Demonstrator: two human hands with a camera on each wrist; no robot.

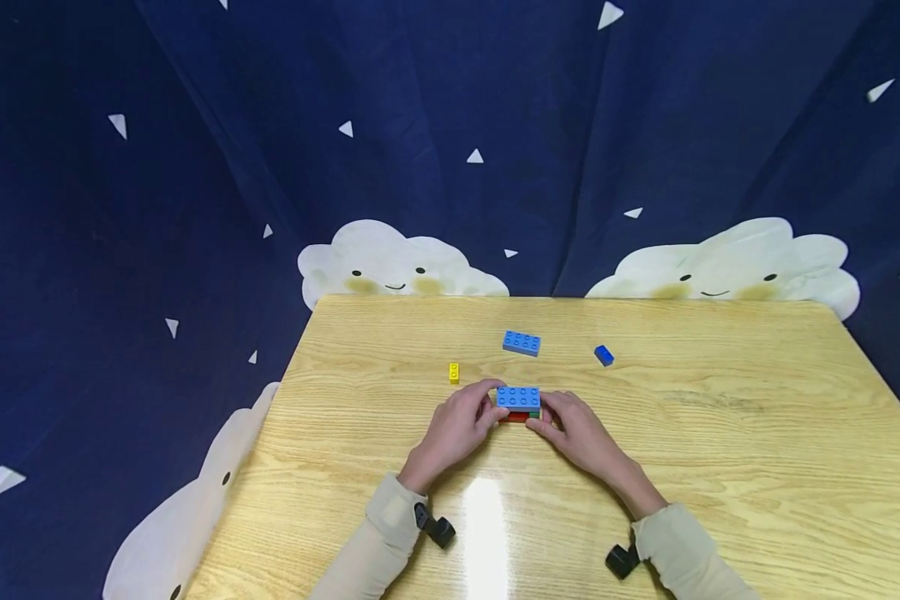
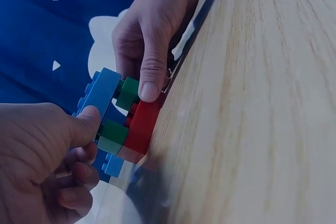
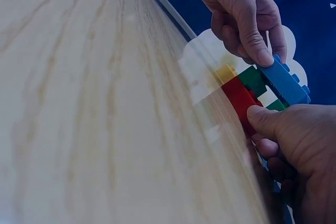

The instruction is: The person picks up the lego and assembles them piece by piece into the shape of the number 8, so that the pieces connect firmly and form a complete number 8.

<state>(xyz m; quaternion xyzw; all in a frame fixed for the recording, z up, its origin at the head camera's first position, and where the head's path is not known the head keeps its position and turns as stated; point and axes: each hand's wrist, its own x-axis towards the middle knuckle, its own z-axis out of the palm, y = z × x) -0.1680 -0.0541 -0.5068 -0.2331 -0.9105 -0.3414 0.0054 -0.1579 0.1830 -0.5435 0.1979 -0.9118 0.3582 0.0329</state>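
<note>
A small stack of toy building bricks stands between the two hands: a long red brick point(image 2: 140, 129) at the bottom, a green brick point(image 2: 112, 136) on each end, and a light blue brick point(image 1: 518, 398) bridging them. The left hand point(image 1: 457, 423) pinches the blue brick at its left end, thumb on its near side. With its thumb on the red brick, the right hand point(image 1: 587, 437) holds the stack's right end. Green studs point(image 2: 121, 84) show in a narrow gap under the blue brick. An open space lies between the green bricks.
Beyond the stack on the wooden table point(image 1: 720, 467) lie a second light blue brick point(image 1: 521, 342), a small yellow brick point(image 1: 453, 373) and a small dark blue brick point(image 1: 603, 356). A dark blue curtain point(image 1: 450, 83) with clouds hangs behind the table's far edge.
</note>
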